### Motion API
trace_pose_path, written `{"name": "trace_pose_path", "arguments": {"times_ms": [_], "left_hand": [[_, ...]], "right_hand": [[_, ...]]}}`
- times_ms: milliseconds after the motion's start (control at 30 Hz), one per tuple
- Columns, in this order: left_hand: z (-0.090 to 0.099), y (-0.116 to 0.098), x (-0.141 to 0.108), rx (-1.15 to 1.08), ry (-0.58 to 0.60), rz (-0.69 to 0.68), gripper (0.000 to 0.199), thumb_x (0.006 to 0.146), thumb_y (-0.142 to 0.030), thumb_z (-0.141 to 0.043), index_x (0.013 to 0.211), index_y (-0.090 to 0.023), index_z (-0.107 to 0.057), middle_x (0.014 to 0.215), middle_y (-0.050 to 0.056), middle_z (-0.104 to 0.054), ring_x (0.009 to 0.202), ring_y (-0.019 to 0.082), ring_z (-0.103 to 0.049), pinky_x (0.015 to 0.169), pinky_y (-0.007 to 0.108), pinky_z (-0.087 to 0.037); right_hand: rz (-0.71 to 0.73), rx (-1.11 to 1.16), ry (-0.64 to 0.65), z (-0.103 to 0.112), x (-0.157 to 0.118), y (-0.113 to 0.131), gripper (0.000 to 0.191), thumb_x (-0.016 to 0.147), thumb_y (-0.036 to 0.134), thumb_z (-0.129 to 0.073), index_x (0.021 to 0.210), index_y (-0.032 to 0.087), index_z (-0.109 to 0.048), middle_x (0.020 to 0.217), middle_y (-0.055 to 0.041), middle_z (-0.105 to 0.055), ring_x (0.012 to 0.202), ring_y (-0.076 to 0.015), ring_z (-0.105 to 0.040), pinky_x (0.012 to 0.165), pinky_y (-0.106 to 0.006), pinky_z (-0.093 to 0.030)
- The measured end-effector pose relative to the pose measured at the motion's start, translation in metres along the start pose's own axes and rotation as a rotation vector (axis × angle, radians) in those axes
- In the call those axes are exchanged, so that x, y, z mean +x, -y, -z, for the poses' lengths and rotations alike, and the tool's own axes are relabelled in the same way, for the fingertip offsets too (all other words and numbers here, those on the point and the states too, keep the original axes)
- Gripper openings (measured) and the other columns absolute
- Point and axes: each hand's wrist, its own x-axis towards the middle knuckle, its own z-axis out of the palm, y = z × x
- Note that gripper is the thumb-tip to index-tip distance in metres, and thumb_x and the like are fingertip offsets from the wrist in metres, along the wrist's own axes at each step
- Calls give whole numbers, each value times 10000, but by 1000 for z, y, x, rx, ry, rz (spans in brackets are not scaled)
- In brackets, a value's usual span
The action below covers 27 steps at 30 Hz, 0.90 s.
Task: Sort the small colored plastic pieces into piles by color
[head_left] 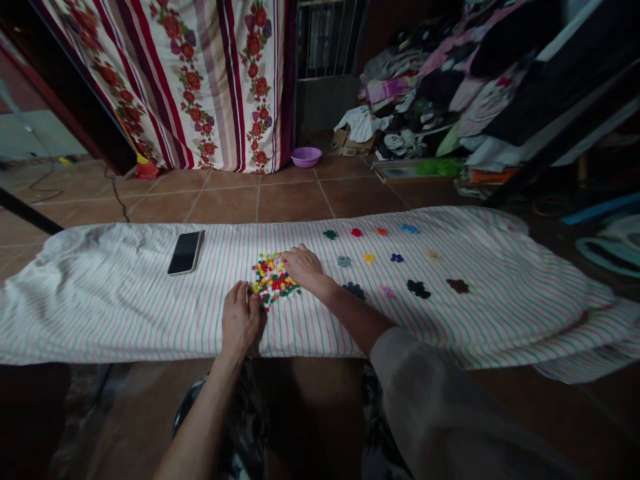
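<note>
A mixed pile of small coloured pieces [274, 277] lies on the striped cloth [310, 327]. At the pile's lower left edge rests my left hand [241, 317], fingers curled; a dark bit shows by its fingertips, too small to name. My right hand [303, 265] reaches over the pile's upper right side, its fingers pinched together, and what they hold is hidden. To the right, small single-colour groups lie in rows, among them green [330, 235], red [357, 232], yellow [369, 258], black [419, 289] and brown [457, 286].
A phone [185, 253] lies on the cloth left of the pile. Beyond the cloth are a purple basin [306, 157] on the tiled floor, a flowered curtain [215, 87] and heaped clothes [425, 93]. A dark bar [30, 212] stands at the left.
</note>
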Motion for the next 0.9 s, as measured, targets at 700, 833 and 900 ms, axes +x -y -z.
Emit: {"name": "trace_pose_path", "arguments": {"times_ms": [700, 833, 900], "left_hand": [[7, -8, -7, 79, 2, -89, 378, 919, -327, -356, 1145, -128, -585, 1279, 190, -553, 1267, 293, -466, 1081, 503, -383], [9, -6, -13, 85, 12, -128, 421, 921, -333, -332, 1170, -89, -568, 1276, 221, -560, 1305, 303, -440, 1098, 517, -358], [9, -6, -18, 87, 35, -151, 447, 918, -331, -319, 1199, -70, -549, 1273, 228, -567, 1342, 303, -413, 1122, 520, -325]], "right_hand": [[-86, 557, -356, 23, -87, -19, 191, 890, 230, -508, 976, 212, -678, 969, -45, -651, 818, -142, -620, 771, -264, -499], [-182, 595, -444, 33, -121, -46, 194, 880, 276, -517, 972, 217, -677, 948, -48, -657, 804, -150, -637, 761, -285, -519], [-245, 596, -497, 40, -137, -60, 203, 865, 287, -521, 976, 219, -677, 959, -53, -661, 810, -157, -642, 781, -304, -524]]}}
